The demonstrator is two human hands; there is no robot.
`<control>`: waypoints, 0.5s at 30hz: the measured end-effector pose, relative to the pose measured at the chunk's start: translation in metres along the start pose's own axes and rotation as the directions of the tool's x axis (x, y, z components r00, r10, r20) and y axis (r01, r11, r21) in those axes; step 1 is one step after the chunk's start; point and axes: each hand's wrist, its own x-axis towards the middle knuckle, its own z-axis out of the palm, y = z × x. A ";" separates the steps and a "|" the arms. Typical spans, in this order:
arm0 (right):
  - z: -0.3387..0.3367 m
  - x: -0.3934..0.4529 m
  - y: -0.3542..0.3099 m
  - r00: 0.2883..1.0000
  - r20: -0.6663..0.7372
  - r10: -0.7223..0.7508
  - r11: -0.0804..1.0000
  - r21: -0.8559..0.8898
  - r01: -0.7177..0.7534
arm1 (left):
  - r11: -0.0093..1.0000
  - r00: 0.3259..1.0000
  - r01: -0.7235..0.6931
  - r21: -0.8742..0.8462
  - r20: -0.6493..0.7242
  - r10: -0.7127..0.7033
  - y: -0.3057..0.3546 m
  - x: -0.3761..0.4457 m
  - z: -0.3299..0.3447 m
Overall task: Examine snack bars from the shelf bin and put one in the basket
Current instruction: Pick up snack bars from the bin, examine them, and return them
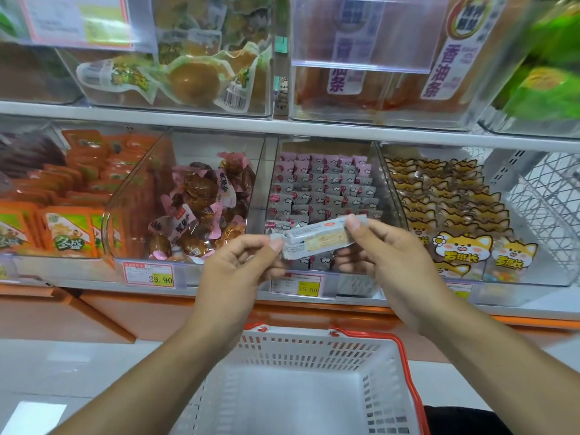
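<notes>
A grey-wrapped snack bar (317, 238) is held level in front of the shelf, its printed side facing me. My left hand (238, 271) pinches its left end and my right hand (392, 262) pinches its right end. Behind the bar stands a clear shelf bin (323, 189) stacked with several more grey and pink bars. Below my forearms sits a white basket (314, 346) with red handles, and nothing shows inside it.
Neighbouring clear bins hold brown wrapped snacks (201, 202), orange packets (69, 208) and fox-printed yellow packs (452, 215). An upper shelf carries more bins. Price tags (309, 285) line the shelf edge. A white wire rack (546, 196) stands at the right.
</notes>
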 end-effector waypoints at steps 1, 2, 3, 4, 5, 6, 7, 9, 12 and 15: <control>-0.001 0.001 -0.001 1.000 0.005 0.025 0.999 0.030 -0.026 | 1.000 1.000 0.006 -0.001 -0.012 -0.006 -0.001 0.001 0.000; -0.001 0.003 -0.002 0.999 0.013 0.050 0.996 0.078 -0.051 | 1.000 1.000 0.013 -0.012 -0.016 -0.013 -0.001 0.002 0.000; -0.002 0.004 -0.002 0.997 0.020 0.075 0.988 0.136 -0.077 | 0.999 1.000 0.024 -0.032 -0.017 -0.025 -0.002 0.003 -0.001; -0.002 0.004 -0.002 0.995 0.022 0.099 0.976 0.193 -0.101 | 0.998 0.999 0.036 -0.051 -0.018 -0.037 -0.002 0.004 0.000; -0.001 0.005 -0.002 0.993 0.018 0.119 0.965 0.233 -0.120 | 0.997 0.998 0.048 -0.061 -0.024 -0.050 -0.001 0.004 0.000; 0.000 0.004 -0.002 0.991 0.007 0.136 0.957 0.257 -0.133 | 0.997 0.997 0.059 -0.057 -0.037 -0.061 -0.001 0.004 -0.001; 0.001 0.004 -0.001 0.988 -0.008 0.151 0.951 0.275 -0.143 | 0.997 0.996 0.067 -0.043 -0.059 -0.069 -0.001 0.004 -0.001; 0.004 0.004 0.002 0.983 -0.037 0.177 0.934 0.321 -0.157 | 0.997 0.991 0.078 0.002 -0.113 -0.078 -0.004 0.005 -0.003; 0.006 0.004 0.005 0.982 -0.047 0.183 0.913 0.378 -0.152 | 0.994 0.987 0.095 0.052 -0.131 -0.088 -0.005 0.006 -0.005; 0.005 0.004 0.003 0.995 -0.007 0.104 0.937 0.336 -0.096 | 0.991 0.988 0.112 0.077 -0.120 -0.102 -0.004 0.005 -0.006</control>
